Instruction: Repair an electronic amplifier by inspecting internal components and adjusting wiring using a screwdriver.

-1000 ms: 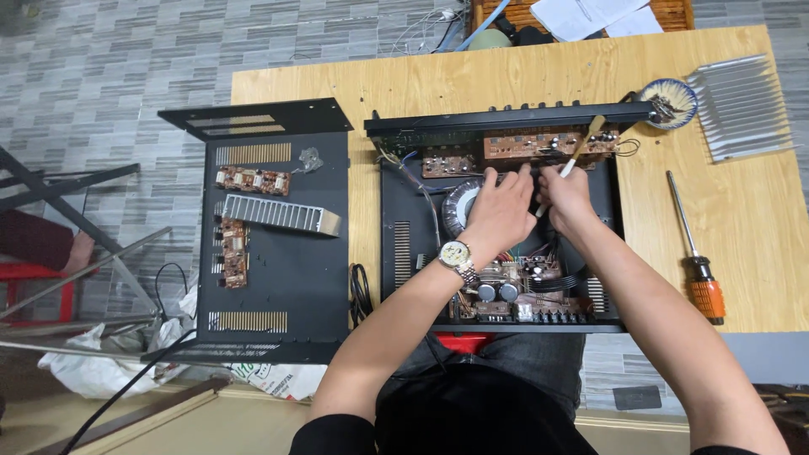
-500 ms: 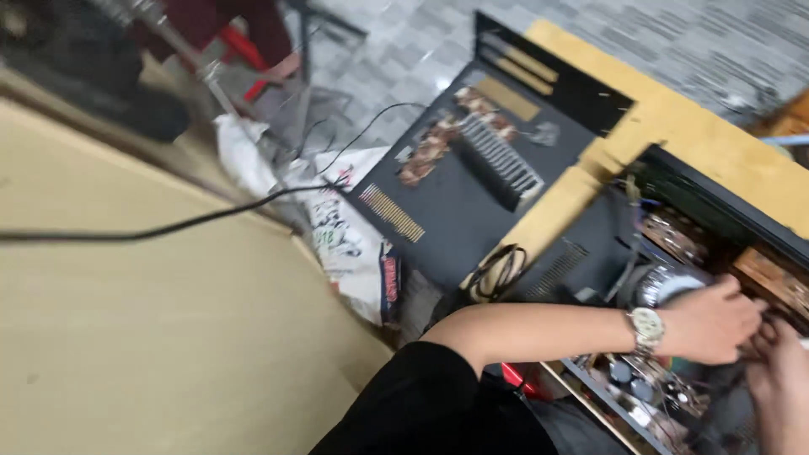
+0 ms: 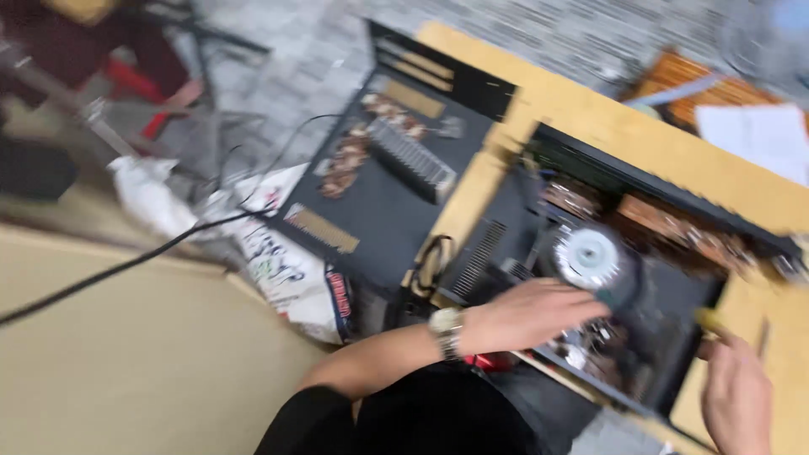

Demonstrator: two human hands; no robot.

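View: head cam, tilted, blurry.
Left hand (image 3: 527, 313): wears a wristwatch (image 3: 445, 331), reaches into the open amplifier case (image 3: 628, 278); fingers lie flat by the round silver transformer (image 3: 587, 257), holding nothing.
Right hand (image 3: 735, 396): at the case's right edge, fingers curled; seems to pinch sth yellow, can't tell for sure.
Case: on the wooden desk (image 3: 590, 114).
Lid (image 3: 383, 190): black, lies left of the case, w/ small boards on it.
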